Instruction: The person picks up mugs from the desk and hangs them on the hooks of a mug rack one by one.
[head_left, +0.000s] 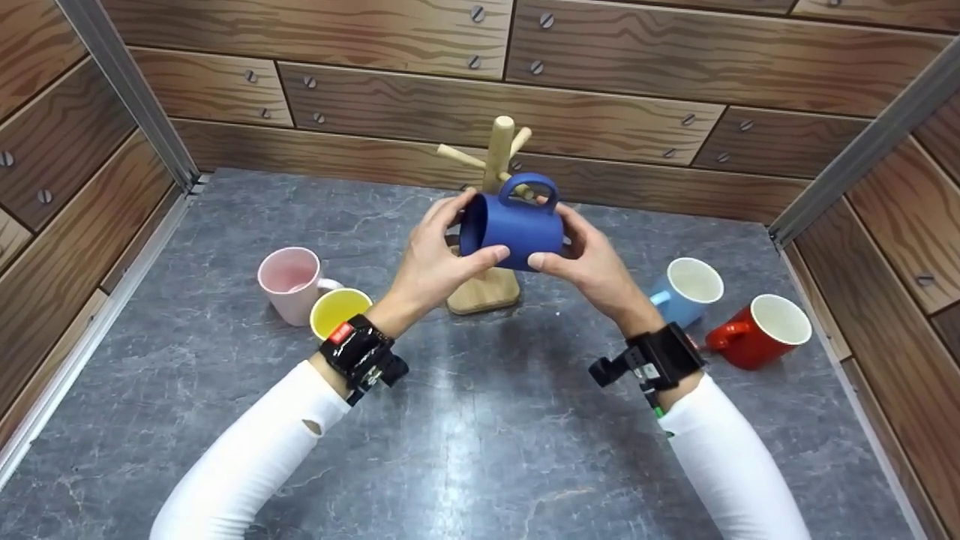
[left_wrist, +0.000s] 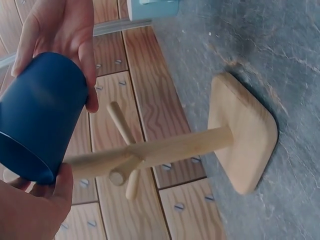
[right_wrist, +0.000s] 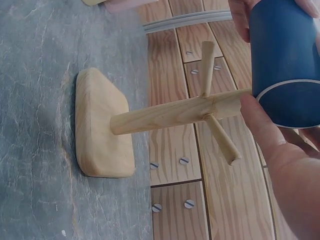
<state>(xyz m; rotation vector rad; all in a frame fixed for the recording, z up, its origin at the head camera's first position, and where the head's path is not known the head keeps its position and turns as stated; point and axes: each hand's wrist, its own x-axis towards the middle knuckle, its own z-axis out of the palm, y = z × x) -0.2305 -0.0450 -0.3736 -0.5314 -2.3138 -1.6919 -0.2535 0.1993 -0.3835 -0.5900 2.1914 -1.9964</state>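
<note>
Both hands hold a blue mug on its side in the air, its handle up and its mouth to the left. My left hand grips the mouth end, thumb along the near side. At the bottom end, the fingers and thumb of my right hand hold the mug. A wooden mug tree stands right behind; in the head view the mug overlaps its post. Bare pegs stick out from the post in the right wrist view. The square base rests on the grey surface.
To the left stand a pink mug and a yellow mug, close together and partly behind the left wrist. On the right are a light blue mug and a red mug. Wood-patterned walls enclose the back and sides.
</note>
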